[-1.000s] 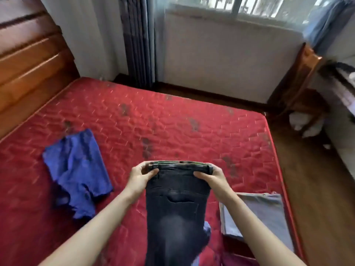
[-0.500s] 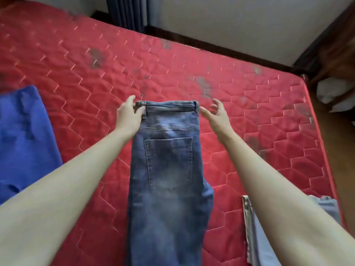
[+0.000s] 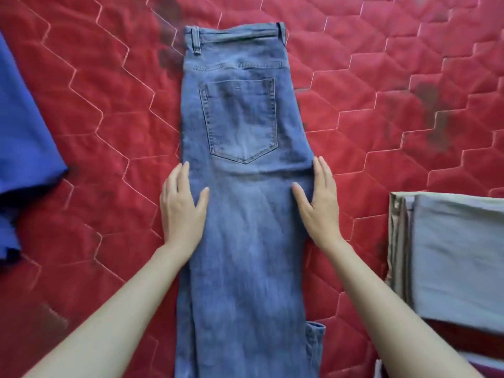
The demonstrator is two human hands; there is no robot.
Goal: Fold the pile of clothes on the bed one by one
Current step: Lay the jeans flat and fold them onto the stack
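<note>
Jeans (image 3: 242, 186) lie lengthwise down the red quilted mattress (image 3: 95, 105), halved leg over leg, back pocket up and waistband at the far end. The left hand (image 3: 181, 211) and right hand (image 3: 317, 203) rest flat on their two side edges just below the pocket, fingers straight and close together, thumbs spread onto the denim. To smooth well, I judge both palms should sweep evenly toward the hems, pressing out the crease between them and squaring the edges, before folding; a blue garment (image 3: 19, 148) lies left, folded grey cloth (image 3: 450, 252) right.
</note>
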